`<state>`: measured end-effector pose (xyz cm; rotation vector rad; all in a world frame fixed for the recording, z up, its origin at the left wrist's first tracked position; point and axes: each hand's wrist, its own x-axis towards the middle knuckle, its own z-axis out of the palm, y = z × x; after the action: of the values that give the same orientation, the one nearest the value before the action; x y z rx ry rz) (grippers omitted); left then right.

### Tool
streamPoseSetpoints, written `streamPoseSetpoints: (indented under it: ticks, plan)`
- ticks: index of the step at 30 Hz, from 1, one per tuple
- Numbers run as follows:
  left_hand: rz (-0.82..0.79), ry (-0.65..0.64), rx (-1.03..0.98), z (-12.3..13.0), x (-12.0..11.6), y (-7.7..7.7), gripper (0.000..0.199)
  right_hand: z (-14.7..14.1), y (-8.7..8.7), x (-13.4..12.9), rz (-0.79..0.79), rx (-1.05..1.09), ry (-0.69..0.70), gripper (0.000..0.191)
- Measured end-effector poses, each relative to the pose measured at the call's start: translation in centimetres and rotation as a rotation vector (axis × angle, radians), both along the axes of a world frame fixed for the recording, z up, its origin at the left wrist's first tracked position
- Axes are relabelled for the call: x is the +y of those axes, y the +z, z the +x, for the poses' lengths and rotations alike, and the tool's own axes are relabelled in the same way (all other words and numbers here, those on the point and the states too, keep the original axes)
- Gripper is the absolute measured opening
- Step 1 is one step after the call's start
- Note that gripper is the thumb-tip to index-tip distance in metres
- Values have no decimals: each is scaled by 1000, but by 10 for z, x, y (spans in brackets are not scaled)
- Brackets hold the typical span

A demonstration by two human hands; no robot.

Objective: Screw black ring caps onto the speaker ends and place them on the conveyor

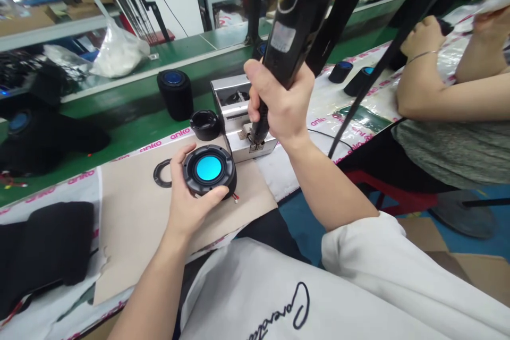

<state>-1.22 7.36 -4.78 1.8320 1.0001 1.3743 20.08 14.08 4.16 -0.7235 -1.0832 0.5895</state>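
Observation:
My left hand is wrapped round a black round speaker part with a shiny blue centre, on the brown cardboard sheet. A short red wire end shows at its lower right. A thin black ring lies just left of it. In my right hand is a black electric screwdriver, gripped upright with its tip down at the silver metal box. Whether a screw sits on the tip is too small to tell. Behind the speaker part stands an open black cup-shaped part.
A black cylindrical speaker stands behind on the green surface. Black fabric-like pieces lie at left. More speakers stand at right, near another person's arms. Dark slanting poles rise beyond my right hand.

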Motion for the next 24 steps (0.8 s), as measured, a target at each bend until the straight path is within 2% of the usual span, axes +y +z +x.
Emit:
streamPoseSetpoints:
  ticks: [3, 6, 11, 13, 18, 20, 24]
  plan:
    - [0, 8, -4, 0, 1, 0, 94, 3, -12, -2, -56, -41, 43, 66]
    - [-15, 3, -23, 1, 2, -2, 95, 8, -14, -16, -153, -19, 126, 59]
    - [-30, -36, -26, 0, 6, -3, 122, 9, 0, -31, -158, 8, 147, 63]
    - [-34, -28, -16, -1, 6, -2, 124, 5, 7, -31, -139, -26, 169, 66]
    - [-36, -25, -36, -1, 4, -1, 118, -6, 9, -20, -76, -128, 190, 74]
    - [-29, -29, -52, 0, 4, -1, 117, -4, 3, -10, -74, -151, 173, 78]
    - [-16, -30, -64, 0, 4, 1, 113, 5, -13, 8, -79, -127, 45, 83]
